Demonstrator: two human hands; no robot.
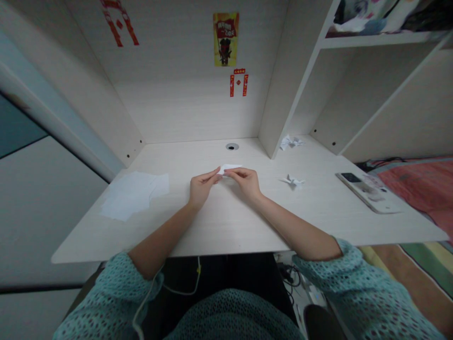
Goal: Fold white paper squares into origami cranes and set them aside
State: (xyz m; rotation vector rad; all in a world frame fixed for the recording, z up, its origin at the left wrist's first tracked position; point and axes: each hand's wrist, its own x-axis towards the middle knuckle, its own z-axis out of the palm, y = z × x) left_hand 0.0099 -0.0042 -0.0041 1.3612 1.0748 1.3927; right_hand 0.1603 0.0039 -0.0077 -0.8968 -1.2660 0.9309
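A small folded piece of white paper (pixel 230 167) is held between both hands, just above the middle of the desk. My left hand (pixel 204 188) pinches its left end between thumb and fingers. On the other side, my right hand (pixel 247 182) grips the near edge with the fingertips closed. The fingers cover part of the paper, so its exact folds cannot be made out. To the right of my hands lies a folded white paper figure (pixel 293 181) with pointed ends. Flat sheets of white paper (pixel 130 193) lie in a loose pile at the left.
More folded white paper pieces (pixel 290 142) sit by the upright divider (pixel 283 94). A phone (pixel 368 192) lies at the right of the desk (pixel 226 231), near red cloth (pixel 410 184). A cable hole (pixel 232 147) is at the back. A white cable hangs below the front edge.
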